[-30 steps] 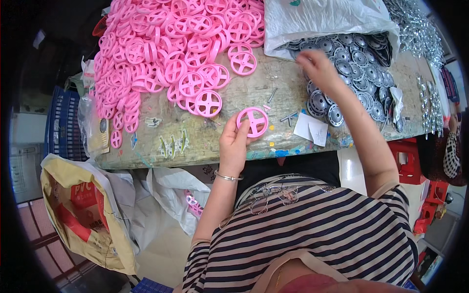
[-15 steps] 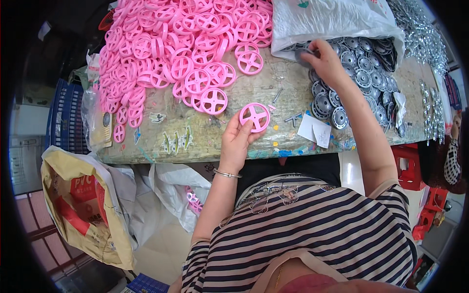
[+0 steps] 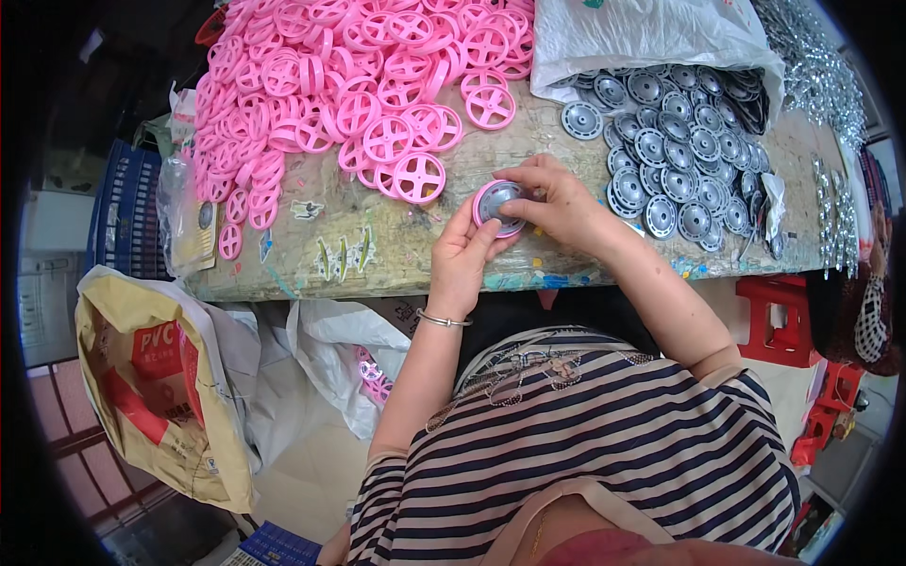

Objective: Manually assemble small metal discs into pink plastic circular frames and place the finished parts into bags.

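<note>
My left hand point(image 3: 457, 266) grips a pink plastic wheel point(image 3: 478, 209) from below, just over the near edge of the table. Inside the wheel's rim lies a round grey hubcap-like disc point(image 3: 494, 199), covering the spokes. The thumb and fingers of my right hand point(image 3: 566, 206) are closed on the disc and rim, the thumb pressing on the disc's face. Beyond my left hand is a large heap of pink four-spoked wheels point(image 3: 389, 140). To the right of my right hand spreads a pile of grey discs point(image 3: 681, 184).
A white plastic bag point(image 3: 651, 47) lies over the far part of the disc pile. Silver tinsel point(image 3: 816, 80) is heaped at the far right. An opened paper sack point(image 3: 231, 443) stands left of my body, and a red stool point(image 3: 779, 321) is at the right.
My right hand has come from the disc pile back to my left hand, bringing a grey disc that now sits on the pink wheel. My left hand keeps its hold.
</note>
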`<action>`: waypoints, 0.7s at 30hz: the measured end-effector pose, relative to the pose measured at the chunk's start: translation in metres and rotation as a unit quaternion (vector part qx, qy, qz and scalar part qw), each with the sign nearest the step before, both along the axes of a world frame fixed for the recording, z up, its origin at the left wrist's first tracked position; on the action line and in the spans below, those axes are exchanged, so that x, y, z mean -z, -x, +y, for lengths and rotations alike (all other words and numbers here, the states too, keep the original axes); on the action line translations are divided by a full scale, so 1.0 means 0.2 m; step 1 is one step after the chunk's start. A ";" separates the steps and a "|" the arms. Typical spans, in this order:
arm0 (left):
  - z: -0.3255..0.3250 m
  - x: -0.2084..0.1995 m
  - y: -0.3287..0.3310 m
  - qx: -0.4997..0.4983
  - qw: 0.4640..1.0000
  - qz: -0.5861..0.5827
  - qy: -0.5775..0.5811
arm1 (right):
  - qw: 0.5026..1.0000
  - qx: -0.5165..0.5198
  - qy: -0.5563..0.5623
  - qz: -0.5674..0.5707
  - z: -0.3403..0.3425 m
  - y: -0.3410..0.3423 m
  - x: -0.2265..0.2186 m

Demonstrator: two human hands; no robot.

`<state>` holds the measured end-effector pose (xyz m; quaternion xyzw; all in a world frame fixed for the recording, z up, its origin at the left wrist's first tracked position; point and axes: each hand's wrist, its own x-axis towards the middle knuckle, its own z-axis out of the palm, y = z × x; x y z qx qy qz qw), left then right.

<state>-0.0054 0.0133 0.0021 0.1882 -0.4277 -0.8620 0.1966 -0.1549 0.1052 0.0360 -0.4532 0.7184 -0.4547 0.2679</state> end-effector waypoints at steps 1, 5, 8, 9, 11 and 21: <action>0.00 0.00 0.00 0.000 1.000 0.001 -0.002 | 1.000 0.000 -0.002 0.001 0.00 -0.01 -0.01; -0.01 0.03 0.00 -0.003 1.000 0.004 0.009 | 0.982 0.020 -0.068 -0.173 0.00 -0.03 -0.02; -0.01 0.05 -0.01 -0.008 1.000 0.004 0.015 | 0.985 0.027 -0.065 -0.157 0.00 -0.04 -0.01; -0.01 0.05 -0.01 -0.014 1.000 0.004 0.015 | 0.990 0.026 -0.053 -0.129 0.00 -0.05 0.00; 0.00 0.04 0.00 -0.017 0.999 0.000 0.027 | 0.993 0.035 -0.044 -0.106 0.00 -0.06 0.03; -0.02 -0.08 -0.46 -0.314 0.868 -0.176 0.342 | 0.991 0.017 0.075 0.110 -0.08 0.04 0.10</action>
